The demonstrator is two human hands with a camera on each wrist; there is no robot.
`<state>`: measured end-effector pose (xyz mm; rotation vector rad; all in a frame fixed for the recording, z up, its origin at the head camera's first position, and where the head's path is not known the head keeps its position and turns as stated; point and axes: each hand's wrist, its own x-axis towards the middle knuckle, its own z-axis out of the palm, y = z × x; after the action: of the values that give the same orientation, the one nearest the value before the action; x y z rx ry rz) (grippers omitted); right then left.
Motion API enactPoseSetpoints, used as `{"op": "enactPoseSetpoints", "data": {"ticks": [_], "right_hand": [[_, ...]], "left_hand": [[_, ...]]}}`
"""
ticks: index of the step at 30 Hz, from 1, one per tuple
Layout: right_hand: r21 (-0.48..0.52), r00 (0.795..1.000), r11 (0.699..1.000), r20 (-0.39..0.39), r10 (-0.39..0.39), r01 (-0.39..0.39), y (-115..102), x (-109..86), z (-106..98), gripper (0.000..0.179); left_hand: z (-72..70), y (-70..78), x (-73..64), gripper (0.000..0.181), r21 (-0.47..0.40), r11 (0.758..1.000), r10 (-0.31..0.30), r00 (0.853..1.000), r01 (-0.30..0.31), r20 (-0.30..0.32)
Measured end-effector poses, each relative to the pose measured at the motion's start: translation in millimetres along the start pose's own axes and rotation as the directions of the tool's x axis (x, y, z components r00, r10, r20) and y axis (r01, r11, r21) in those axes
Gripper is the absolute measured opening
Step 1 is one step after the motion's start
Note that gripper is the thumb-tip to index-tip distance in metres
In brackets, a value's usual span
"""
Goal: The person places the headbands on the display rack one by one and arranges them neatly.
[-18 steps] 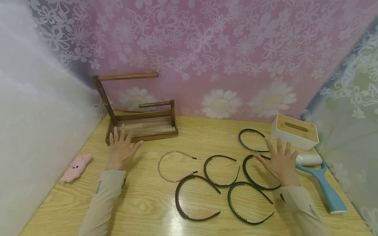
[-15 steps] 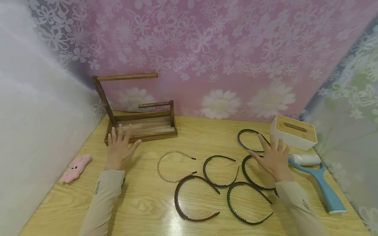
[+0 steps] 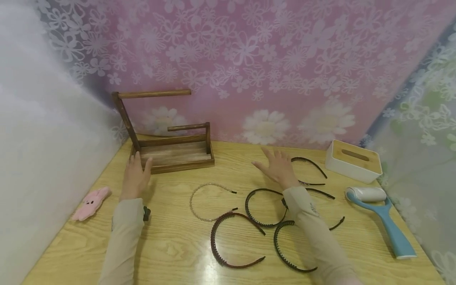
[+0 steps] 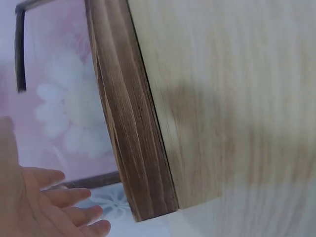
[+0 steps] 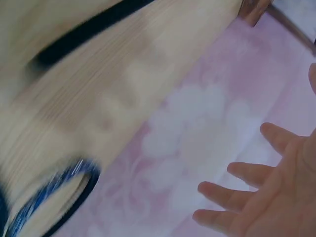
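Note:
My left hand (image 3: 135,178) is at the left front corner of a brown wooden rack (image 3: 178,164), its fingers straight and nothing in its grasp. That rack has a shallow tray base and two raised bars. In the left wrist view the fingers (image 4: 66,197) are beside the rack's front board (image 4: 131,108). Over the table's middle right, my right hand (image 3: 278,168) is held out with spread fingers and holds nothing. A black toothed headband (image 3: 310,161) lies just right of it; in the right wrist view a shiny blue-black headband (image 5: 54,197) shows blurred.
Several more headbands lie in the middle, including a beaded one (image 3: 191,202), a reddish-brown one (image 3: 213,241) and a black one (image 3: 247,206). At right are a white tissue box (image 3: 350,170) and a blue-handled lint roller (image 3: 393,229). A pink plush clip (image 3: 90,204) lies far left.
My right hand has swept left and a little forward, from beside the lint roller to left of the back headband. The left hand has shifted slightly left and turned toward the rack's corner.

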<state>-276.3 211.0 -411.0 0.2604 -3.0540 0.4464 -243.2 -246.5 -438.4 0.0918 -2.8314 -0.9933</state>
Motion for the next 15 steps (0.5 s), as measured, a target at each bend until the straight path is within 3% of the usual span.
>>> {"op": "enactPoseSetpoints", "data": {"ticks": [8,12,15], "right_hand": [[0.052,0.989,0.992,0.094,-0.117,0.112,-62,34.6,37,0.074],[0.230,0.968,0.964,0.179,-0.174,0.131,-88,42.7,52,0.070],[0.417,0.956,0.907,0.237,-0.173,0.061,-101,47.6,63,0.068]], "left_hand": [[-6.9,-9.2,6.5,0.076,-0.140,0.976,-0.162,0.986,0.167,0.046],[-7.0,-14.0,10.9,0.071,-0.170,0.964,-0.194,0.979,0.202,0.066],[-7.7,-19.5,12.2,0.070,-0.178,0.957,-0.214,0.972,0.228,0.092]]}}
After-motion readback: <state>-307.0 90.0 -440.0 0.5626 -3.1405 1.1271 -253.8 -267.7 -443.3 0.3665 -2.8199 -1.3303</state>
